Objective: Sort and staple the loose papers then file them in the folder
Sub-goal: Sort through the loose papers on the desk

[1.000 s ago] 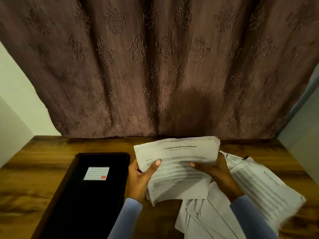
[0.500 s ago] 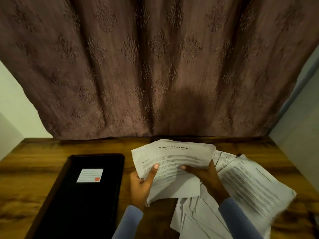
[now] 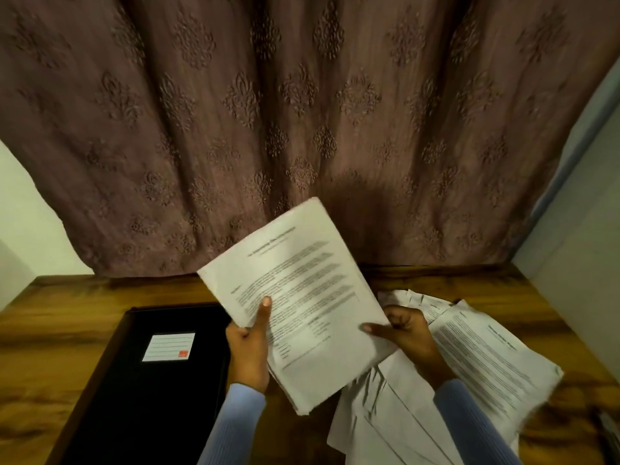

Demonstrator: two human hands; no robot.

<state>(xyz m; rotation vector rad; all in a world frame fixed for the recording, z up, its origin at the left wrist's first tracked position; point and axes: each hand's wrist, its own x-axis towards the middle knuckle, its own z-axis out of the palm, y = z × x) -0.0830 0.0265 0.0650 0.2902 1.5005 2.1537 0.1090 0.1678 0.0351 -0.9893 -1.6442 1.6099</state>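
Hands, left (image 3: pixel 248 354) and right (image 3: pixel 407 333), pinching printed white paper sheaf (image 3: pixel 302 297), tilting it upright beside black rectangular folder (image 3: pixel 141 397); sorting ongoing, stapling pending.

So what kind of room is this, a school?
Probably a home desk or small study corner, not clearly a school. There is a wooden table pushed against a patterned curtain, a black folder lying on it, and printed papers being sorted.
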